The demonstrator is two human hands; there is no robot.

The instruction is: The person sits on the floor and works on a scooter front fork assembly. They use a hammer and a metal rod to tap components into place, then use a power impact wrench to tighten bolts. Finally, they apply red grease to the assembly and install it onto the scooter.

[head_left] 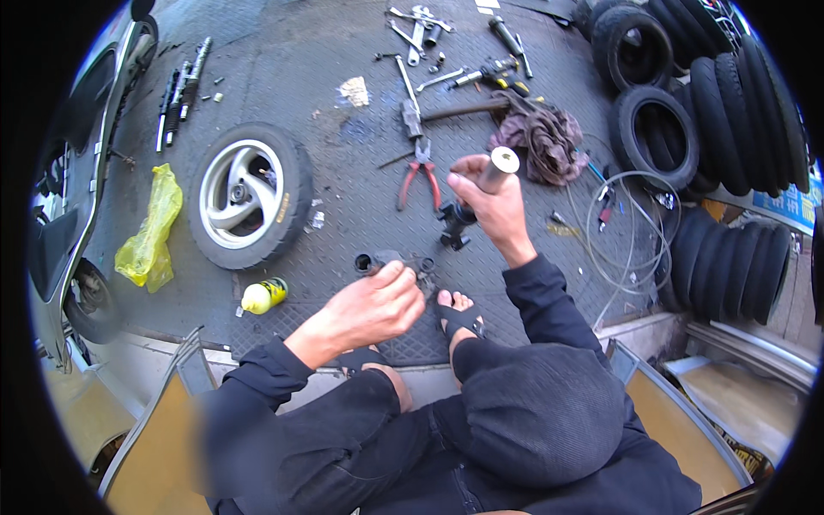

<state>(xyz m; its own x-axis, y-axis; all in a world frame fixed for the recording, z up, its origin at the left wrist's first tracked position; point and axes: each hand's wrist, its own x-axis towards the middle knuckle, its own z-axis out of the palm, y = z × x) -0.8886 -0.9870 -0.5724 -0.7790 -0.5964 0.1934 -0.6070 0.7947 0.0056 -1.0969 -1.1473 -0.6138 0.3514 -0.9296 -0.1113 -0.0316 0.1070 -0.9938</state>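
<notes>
My right hand (485, 206) is closed around a silver metal tube (498, 172) with a pale round top and a black bracketed lower part (455, 227). Lower left of it, my left hand (386, 305) grips a dark part with a round open socket (365, 262); a smaller ring end shows by my fingers. Red-handled pliers (408, 189) lie on the textured mat just beyond my hands, beside a hammer (459, 107). A yellow bottle (264, 294) lies left of my left hand.
A white-rimmed wheel (245, 193), yellow plastic bag (150, 227) and several shock absorbers (180, 90) lie left, near a scooter (86, 180). Wrenches (416, 34) lie ahead; a rag (549, 146), coiled hose (601, 257) and stacked tyres (712, 266) are right. My sandalled feet (455, 318) are below.
</notes>
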